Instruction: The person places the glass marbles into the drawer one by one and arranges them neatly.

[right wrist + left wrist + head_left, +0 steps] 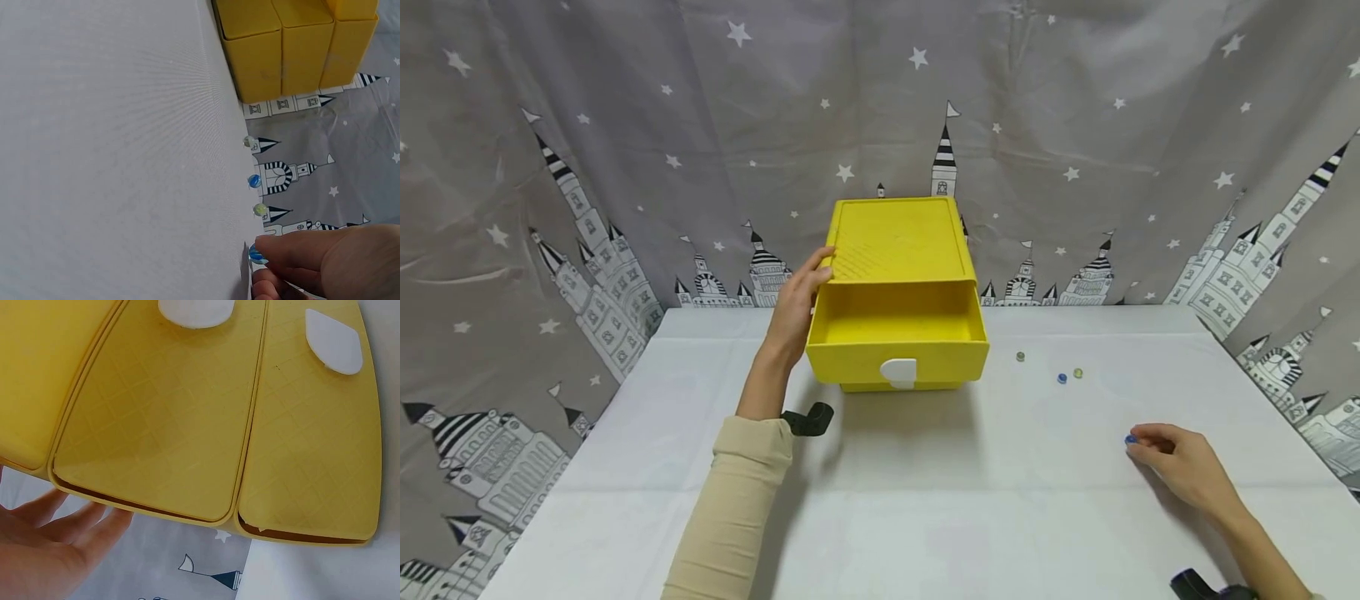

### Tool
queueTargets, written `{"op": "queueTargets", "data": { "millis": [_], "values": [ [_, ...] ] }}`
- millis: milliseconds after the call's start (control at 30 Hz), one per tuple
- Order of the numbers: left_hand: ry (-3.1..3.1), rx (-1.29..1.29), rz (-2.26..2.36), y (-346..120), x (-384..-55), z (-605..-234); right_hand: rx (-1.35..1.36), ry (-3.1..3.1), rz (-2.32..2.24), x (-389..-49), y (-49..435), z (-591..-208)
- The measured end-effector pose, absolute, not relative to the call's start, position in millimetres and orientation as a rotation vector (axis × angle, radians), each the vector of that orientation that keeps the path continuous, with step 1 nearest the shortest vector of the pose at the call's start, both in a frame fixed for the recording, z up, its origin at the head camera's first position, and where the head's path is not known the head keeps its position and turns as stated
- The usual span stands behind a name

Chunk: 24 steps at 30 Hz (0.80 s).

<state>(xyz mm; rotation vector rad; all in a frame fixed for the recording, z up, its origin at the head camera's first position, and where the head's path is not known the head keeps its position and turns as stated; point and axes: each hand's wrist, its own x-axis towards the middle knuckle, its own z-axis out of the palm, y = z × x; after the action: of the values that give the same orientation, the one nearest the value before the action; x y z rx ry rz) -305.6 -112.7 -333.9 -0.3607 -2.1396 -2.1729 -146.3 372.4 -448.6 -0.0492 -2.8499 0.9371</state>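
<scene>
A yellow drawer unit [898,240] stands toward the back of the table, its top drawer [850,363] pulled out, showing a bare inside. My left hand [793,312] rests against the unit's left side with its fingertips at the top edge. In the left wrist view, its extended fingers [103,534] touch the side of the unit beside the drawer fronts. Out to the right, low over the table, my right hand [1183,467] pinches a blue marble [1131,439] between thumb and fingertips. The same blue marble [255,254] shows at the fingertips in the right wrist view.
Between the unit and my right hand lie another blue marble [1062,378], a yellowish marble [1078,373] and a greenish marble [1020,357]. The white tabletop [1000,533] ends at a grey curtain [895,100] printed with castles and stars.
</scene>
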Motion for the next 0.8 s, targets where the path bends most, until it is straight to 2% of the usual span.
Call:
{"op": "queueTargets", "data": {
  "millis": [800],
  "values": [
    [-2.118, -0.373, -2.193, -111.8, -304.7, -333.3, -0.045, -2.828, 0.935, -145.1, 372.8, -450.2]
  ]
}}
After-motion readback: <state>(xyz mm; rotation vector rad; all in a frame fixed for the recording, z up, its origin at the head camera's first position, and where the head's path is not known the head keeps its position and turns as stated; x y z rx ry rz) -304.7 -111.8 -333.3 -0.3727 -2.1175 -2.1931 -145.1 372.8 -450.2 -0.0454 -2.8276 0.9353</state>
